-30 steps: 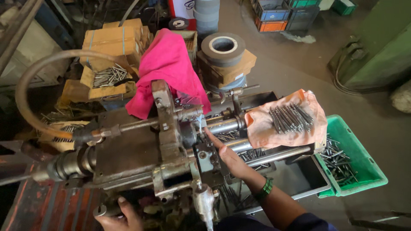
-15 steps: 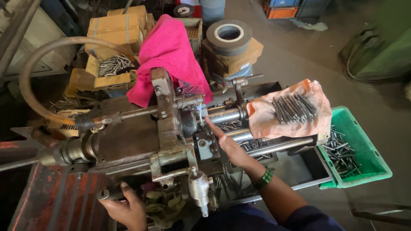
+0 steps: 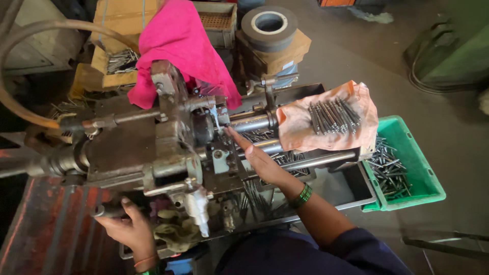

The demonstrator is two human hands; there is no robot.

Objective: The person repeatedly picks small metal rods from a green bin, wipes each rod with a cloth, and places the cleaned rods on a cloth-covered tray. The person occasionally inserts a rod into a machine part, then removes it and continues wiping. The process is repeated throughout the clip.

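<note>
At the machine's near left corner, the left hand (image 3: 130,226) is wrapped around a dark lever handle (image 3: 104,210). Further right, the right hand (image 3: 260,160) reaches leftward, fingers extended toward the chuck (image 3: 204,127); whether they pinch a pin cannot be told. The pins (image 3: 333,116) lie on the orange cloth (image 3: 305,135) at the right end, long axes running front to back, nearer the right hand.

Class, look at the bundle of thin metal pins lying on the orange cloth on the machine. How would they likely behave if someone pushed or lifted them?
The metal pins look round and slender, so a push would probably roll or scatter them. They seem stiff steel, likely heavy together. The orange cloth beneath is floppy, so lifting it might spill them.
</note>
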